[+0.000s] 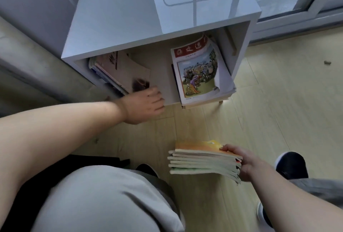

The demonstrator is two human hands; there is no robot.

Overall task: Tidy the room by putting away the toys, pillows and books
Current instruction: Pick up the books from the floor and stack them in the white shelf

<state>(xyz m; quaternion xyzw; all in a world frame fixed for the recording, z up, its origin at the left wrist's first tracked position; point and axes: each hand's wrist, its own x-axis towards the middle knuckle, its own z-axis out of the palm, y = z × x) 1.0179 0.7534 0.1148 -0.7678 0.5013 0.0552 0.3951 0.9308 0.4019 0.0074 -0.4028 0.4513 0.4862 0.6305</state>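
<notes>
A stack of thin paperbacks (202,161) is pinched at one end by the right hand (239,163), in front of the white cabinet (130,18). Judged light and floppy, it should be supported underneath. The left hand (144,105), at the cabinet's opening, cannot be told as gripping or loose.

Legible text: none resolved.

Entry 1: illustrated book (198,72), 1 o'clock from frame centre, inside the cabinet (148,9). The red banner across the cover top carries large pale characters, too blurred to read. Fine print under the banner and at the cover's lower edge is too small.

Entry 2: pale book (128,70), 11 o'clock, same cabinet. Dark vertical brush-style characters, upper part hidden by the cabinet top; unreadable.

Entry 3: stack of books (202,161), 5 o'clock. Orange top cover, any print indistinct.
</notes>
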